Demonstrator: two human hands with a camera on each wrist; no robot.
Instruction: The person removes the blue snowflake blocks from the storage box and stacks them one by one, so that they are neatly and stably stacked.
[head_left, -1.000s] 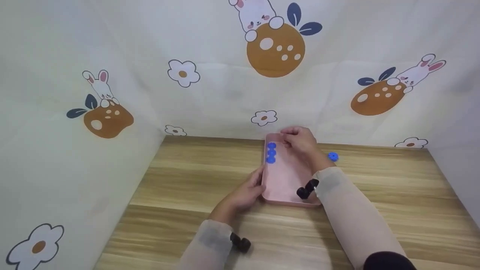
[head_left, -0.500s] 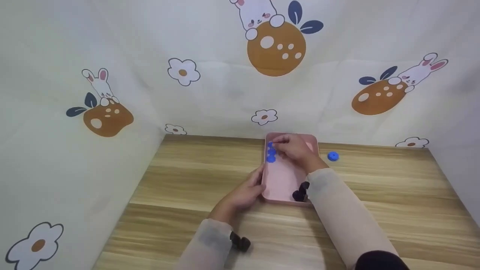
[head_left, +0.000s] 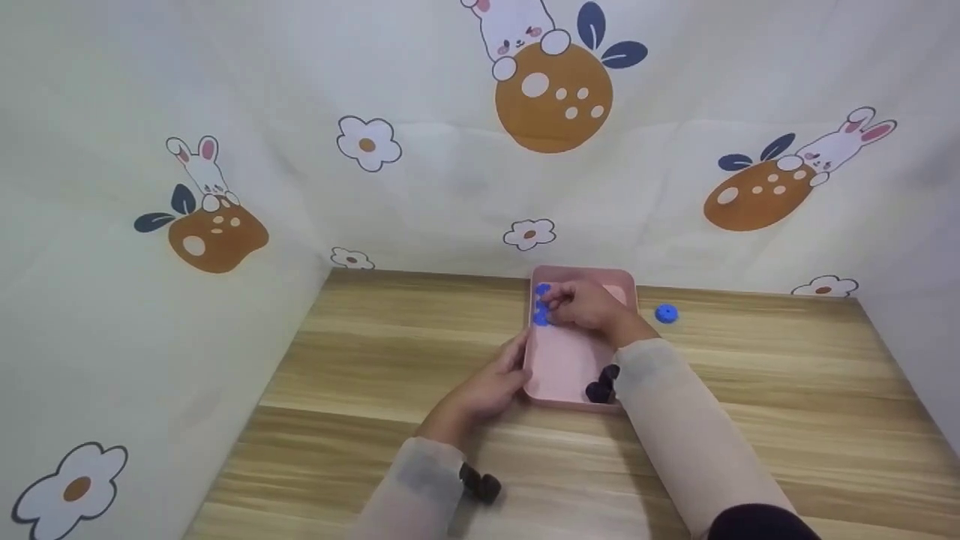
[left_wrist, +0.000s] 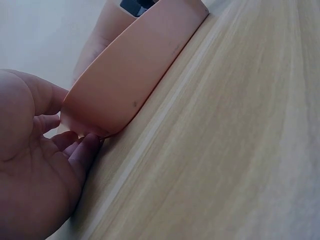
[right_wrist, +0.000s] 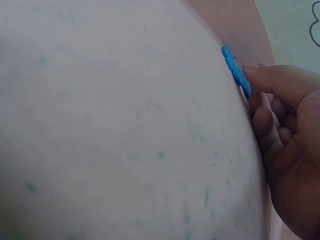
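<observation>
A pink, round-cornered tray [head_left: 562,369] of scalloped blue discs [head_left: 541,319] sits right of centre, left fingers [left_wrist: 84,152] gripping it; right fingers' [right_wrist: 272,77] hold is unclear.

**One counter [head_left: 375,352], one pink tray [head_left: 562,360], blue pieces [head_left: 543,288] in two places**

From my end I count one tray, at the counter's far edge. Inside it I read three blue pieces in a row, though fingers cover part of them, so that figure is not firm. One more blue disc [head_left: 666,313] lies near the far edge, right of the tray. Two hands show: one left hand [head_left: 491,386], one right hand [head_left: 589,304]. I also get two pale sleeves [head_left: 697,427] and two black wrist devices [head_left: 480,484], one per arm. On the printed cloth [head_left: 450,195] I count three rabbits [head_left: 204,176], three oranges [head_left: 553,124], six leaves [head_left: 591,25] and five flowers [head_left: 367,145].
</observation>
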